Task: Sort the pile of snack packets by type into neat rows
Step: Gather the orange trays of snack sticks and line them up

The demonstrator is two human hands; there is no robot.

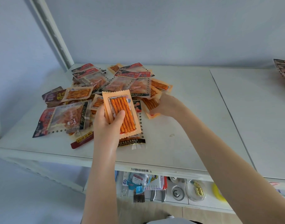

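Observation:
A pile of snack packets (106,88) lies on the white shelf top (179,135), mixing small orange stick packets with larger red-and-clear bags. My left hand (107,125) grips a small stack of orange stick packets (122,113) above the pile's front, thumb across the top one. My right hand (167,105) reaches into the pile's right side and pinches another orange stick packet (150,105) lying there.
A few red-and-dark bags (284,71) sit at the far right edge of the adjoining shelf panel. A white upright post (57,42) stands at the back left. Below the shelf's front edge a lower shelf holds assorted small items (154,186).

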